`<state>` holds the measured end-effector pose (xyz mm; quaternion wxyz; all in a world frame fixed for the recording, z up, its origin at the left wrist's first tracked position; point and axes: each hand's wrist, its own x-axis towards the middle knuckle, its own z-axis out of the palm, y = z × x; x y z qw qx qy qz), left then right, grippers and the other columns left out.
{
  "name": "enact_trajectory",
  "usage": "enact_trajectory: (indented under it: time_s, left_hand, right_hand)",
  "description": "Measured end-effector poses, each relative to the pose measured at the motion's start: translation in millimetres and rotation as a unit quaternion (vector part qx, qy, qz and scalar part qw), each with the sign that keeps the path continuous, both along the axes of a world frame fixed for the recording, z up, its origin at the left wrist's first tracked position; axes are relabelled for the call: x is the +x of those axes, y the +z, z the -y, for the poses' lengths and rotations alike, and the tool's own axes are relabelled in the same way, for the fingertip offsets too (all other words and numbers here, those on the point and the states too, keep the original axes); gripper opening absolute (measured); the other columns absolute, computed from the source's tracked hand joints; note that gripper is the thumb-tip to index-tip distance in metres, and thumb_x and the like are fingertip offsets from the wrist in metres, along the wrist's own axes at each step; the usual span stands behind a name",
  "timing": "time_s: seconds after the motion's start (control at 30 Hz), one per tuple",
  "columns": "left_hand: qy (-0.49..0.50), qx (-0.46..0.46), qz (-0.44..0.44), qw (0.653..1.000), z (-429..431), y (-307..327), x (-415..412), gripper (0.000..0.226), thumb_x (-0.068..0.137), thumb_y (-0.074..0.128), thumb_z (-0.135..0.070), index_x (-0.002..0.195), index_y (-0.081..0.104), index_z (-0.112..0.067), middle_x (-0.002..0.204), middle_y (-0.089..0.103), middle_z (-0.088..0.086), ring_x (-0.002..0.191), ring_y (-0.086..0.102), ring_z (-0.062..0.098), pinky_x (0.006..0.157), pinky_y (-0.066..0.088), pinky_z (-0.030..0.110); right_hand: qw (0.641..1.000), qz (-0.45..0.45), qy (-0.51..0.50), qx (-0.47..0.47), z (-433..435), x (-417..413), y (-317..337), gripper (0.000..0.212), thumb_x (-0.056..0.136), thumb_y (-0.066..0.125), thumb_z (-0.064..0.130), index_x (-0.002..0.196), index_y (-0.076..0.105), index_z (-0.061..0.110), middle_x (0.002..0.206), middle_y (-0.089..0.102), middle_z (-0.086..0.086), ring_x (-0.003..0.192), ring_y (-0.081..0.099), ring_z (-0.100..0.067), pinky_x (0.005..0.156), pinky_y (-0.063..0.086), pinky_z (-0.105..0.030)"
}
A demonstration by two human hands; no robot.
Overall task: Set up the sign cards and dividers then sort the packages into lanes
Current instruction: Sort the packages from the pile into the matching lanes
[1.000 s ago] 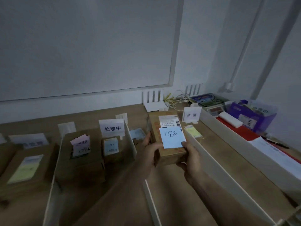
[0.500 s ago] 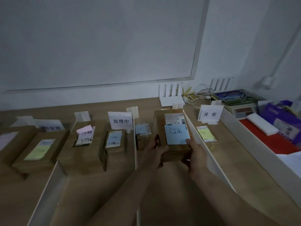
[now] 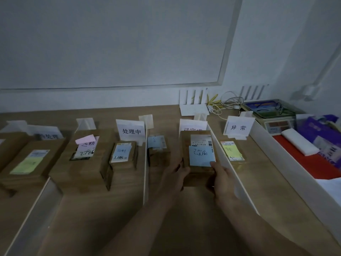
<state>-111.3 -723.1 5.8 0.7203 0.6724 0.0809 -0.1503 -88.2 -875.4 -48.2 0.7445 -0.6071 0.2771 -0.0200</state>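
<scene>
Between your left hand point(image 3: 175, 174) and right hand point(image 3: 222, 179), each gripping a near corner, is a blue-noted cardboard package point(image 3: 186, 150).

A pale brown wooden table point(image 3: 273, 182) runs along the wall. Thin white divider boards point(image 3: 145, 172) stand on edge across it, splitting it into lanes. Flat brown cardboard packages point(image 3: 31, 163) topped with paper notes lie in the lanes, and white sign cards point(image 3: 131, 130) stand at the far ends. Behind them sit a white router with upright antennas point(image 3: 193, 109), tangled yellow and white cables point(image 3: 221, 106) and a digital scale point(image 3: 276, 122).
</scene>
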Motion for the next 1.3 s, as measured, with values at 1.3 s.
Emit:
enact_trajectory:
  time_s: [1.3]
  left_hand:
    - [0.041, 0.067, -0.083, 0.993, 30, -126, 154, 0.049, 0.101, 0.05, -0.012, 0.139, 0.047, -0.042, 0.11, 0.066, -0.018, 0.088, 0.067, -0.002, 0.059, 0.05, 0.011]
  right_hand:
    - [0.985, -0.036, 0.163, -0.04, -6, 214, -129, 0.045, 0.104, 0.052, 0.024, 0.148, 0.048, 0.02, 0.137, 0.06, -0.004, 0.123, 0.058, -0.022, 0.105, 0.049, -0.044]
